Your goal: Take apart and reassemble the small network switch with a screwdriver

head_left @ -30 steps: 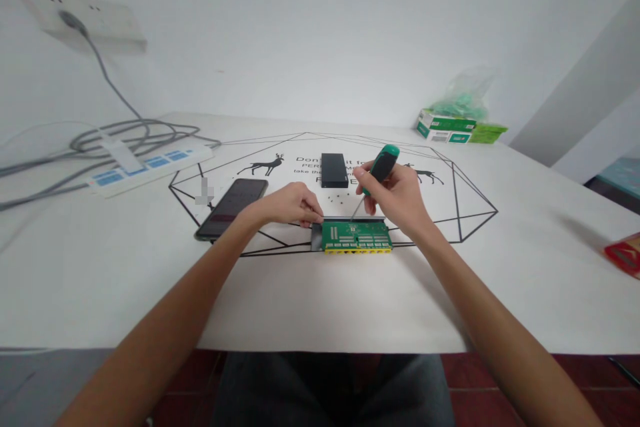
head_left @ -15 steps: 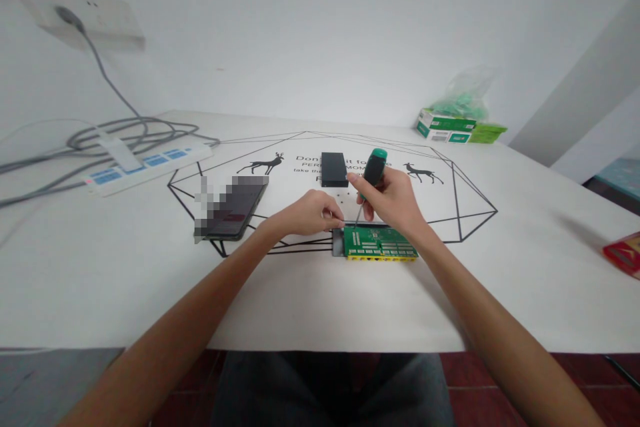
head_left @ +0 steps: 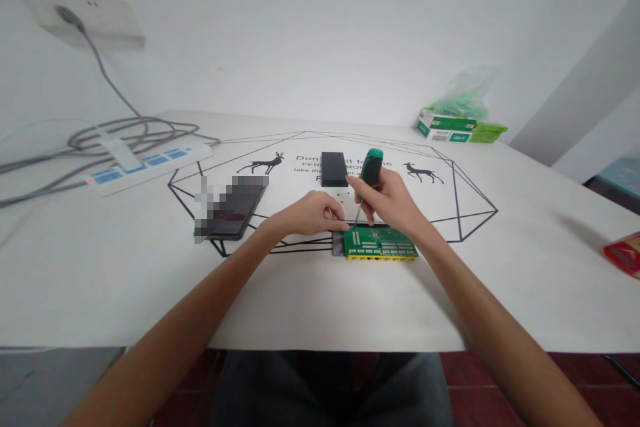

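A green circuit board (head_left: 373, 237) with a yellow strip of ports along its near edge lies on a grey metal base (head_left: 339, 244), which shows at the board's left. My left hand (head_left: 316, 213) is closed, its fingertips pressed at the far left corner of the board and base. In my right hand (head_left: 390, 197) is a screwdriver (head_left: 371, 168) with a green and black handle, held steeply. Its thin shaft points down at the board's far left corner, close to my left fingertips. Whether a screw sits under the tip is too small to tell.
A black box-shaped cover (head_left: 334, 169) lies just beyond, with several tiny dark specks in front of it. To the left are a phone (head_left: 240, 210), a power strip (head_left: 150, 170) and coiled grey cable. Small green-white boxes (head_left: 447, 125) stand back right; a red packet (head_left: 623, 253) sits at right.
The screwdriver's handle has tilted slightly left and my right hand has shifted a little with it. My left fingertips have moved slightly right onto the board's corner.
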